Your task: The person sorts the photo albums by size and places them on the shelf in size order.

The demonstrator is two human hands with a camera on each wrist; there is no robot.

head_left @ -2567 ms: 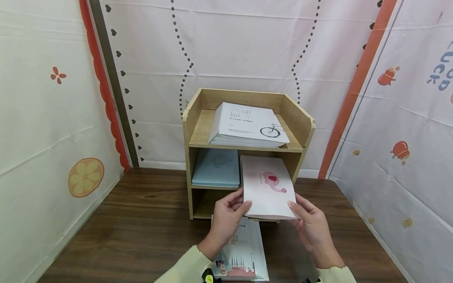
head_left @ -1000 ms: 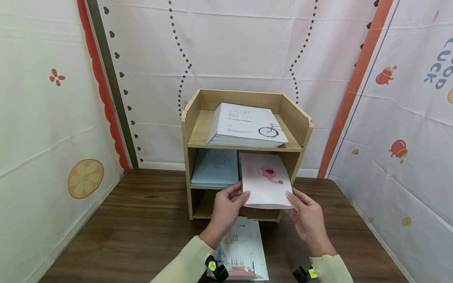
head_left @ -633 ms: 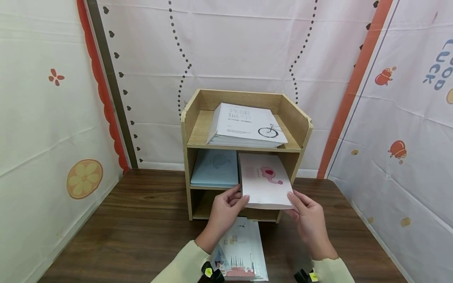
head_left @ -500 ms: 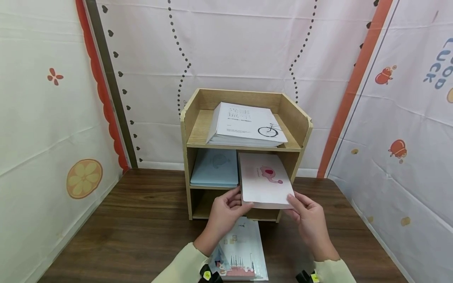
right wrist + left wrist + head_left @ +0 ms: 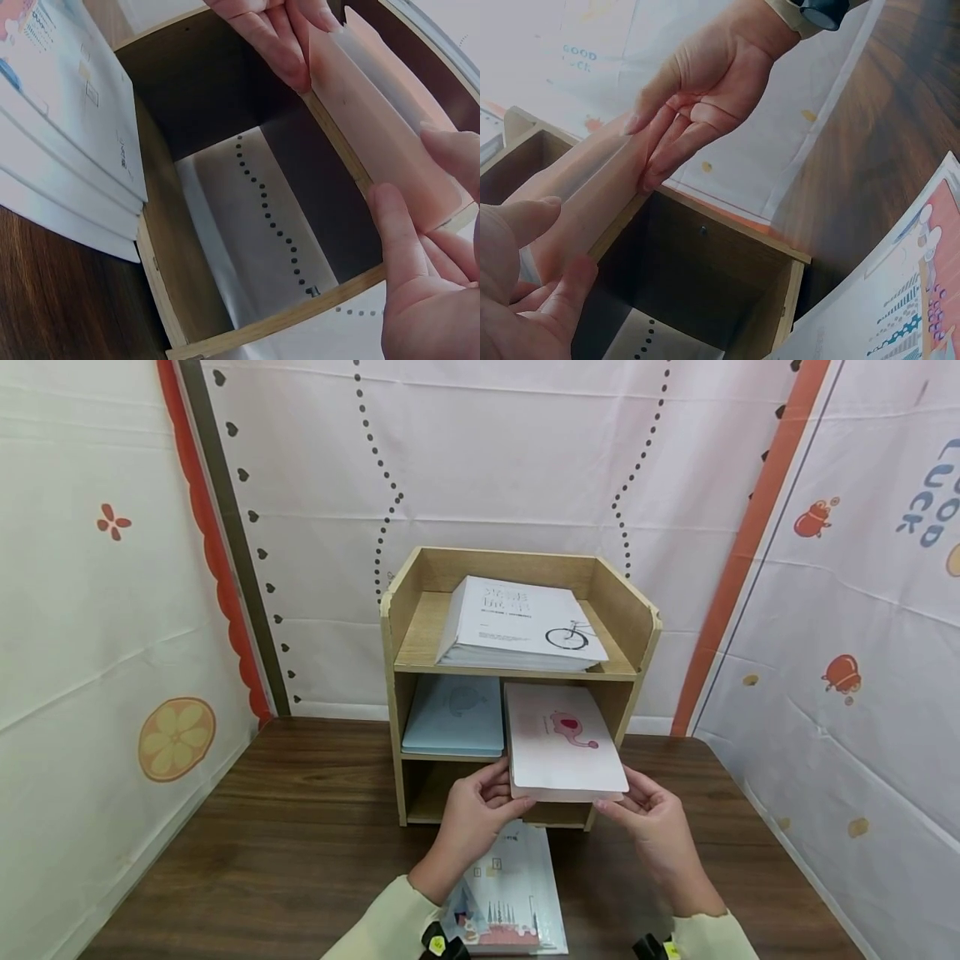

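A pale pink notebook [image 5: 558,760] with a pink elephant on its cover lies in the right half of the wooden desk shelf's [image 5: 637,631] middle level. Its front end juts out past the shelf edge. My left hand [image 5: 476,810] holds the near left corner, thumb along the front edge. At the near right corner my right hand [image 5: 656,831] grips with thumb in front and fingers along the side. The right wrist view shows the notebook's pink front edge [image 5: 352,105] between both hands. Light blue notebooks [image 5: 453,727] lie in the left half, behind a divider.
Thick white books [image 5: 517,618] with a bicycle drawing fill much of the top level. Below the notebook is an open bottom compartment [image 5: 225,225]. Illustrated white books [image 5: 510,893] lie on the dark wooden table [image 5: 300,843] in front of the shelf, partly behind the left forearm.
The pink notebook has slid farther back into the shelf since the earliest frame. Both thumbs have shifted from the cover's top down to the front edge, the right one most recently.
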